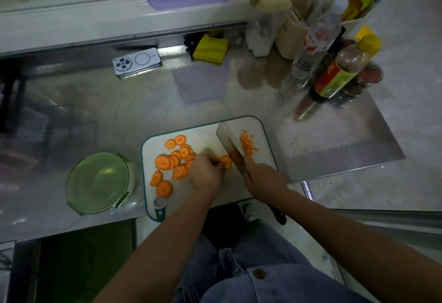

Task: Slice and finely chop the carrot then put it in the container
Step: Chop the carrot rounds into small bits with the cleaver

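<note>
One knife (230, 143) in right hand (263, 179), carrot slice (226, 160) seemingly in left hand (207, 171).

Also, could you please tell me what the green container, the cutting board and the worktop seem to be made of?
The green container looks like translucent glass or plastic: the counter shows through it, glossy highlights. The cutting board seems matte white plastic with a teal rim. The worktop looks like stainless steel: grey, reflective, with an embossed dot pattern.
</note>
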Tool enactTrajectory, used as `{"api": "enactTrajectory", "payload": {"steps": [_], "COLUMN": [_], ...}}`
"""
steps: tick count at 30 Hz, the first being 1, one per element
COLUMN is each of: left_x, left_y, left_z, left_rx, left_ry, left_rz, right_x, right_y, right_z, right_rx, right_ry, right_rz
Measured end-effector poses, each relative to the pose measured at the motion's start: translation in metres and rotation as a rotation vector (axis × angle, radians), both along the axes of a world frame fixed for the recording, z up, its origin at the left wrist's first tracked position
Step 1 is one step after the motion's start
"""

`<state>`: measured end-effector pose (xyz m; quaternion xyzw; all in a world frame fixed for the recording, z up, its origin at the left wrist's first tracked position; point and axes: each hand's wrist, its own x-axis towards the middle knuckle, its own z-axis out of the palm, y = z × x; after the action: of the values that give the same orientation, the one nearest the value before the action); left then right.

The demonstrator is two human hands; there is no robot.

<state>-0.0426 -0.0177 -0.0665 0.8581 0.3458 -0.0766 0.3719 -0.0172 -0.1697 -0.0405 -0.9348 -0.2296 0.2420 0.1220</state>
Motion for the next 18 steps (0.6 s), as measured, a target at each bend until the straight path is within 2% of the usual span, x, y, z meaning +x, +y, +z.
{"api": "enactTrajectory", "payload": {"steps": [7,18], "left_x": [0.009,0.013], "left_y": [-0.005,-0.003], "left_z": [0.002,-0.003], "left_rx": [-0.045,-0.148], "left_ry": [0.031,0.028], "left_rz": [0.094,0.218], "right_x": [0.011,0.004], "right_y": [0.001,0.011], "right_z": [0.012,0.011], "right_rx": [0.093,-0.006], "right_ry": [-0.045,-0.015], "right_rz": [0.004,0.059]}}
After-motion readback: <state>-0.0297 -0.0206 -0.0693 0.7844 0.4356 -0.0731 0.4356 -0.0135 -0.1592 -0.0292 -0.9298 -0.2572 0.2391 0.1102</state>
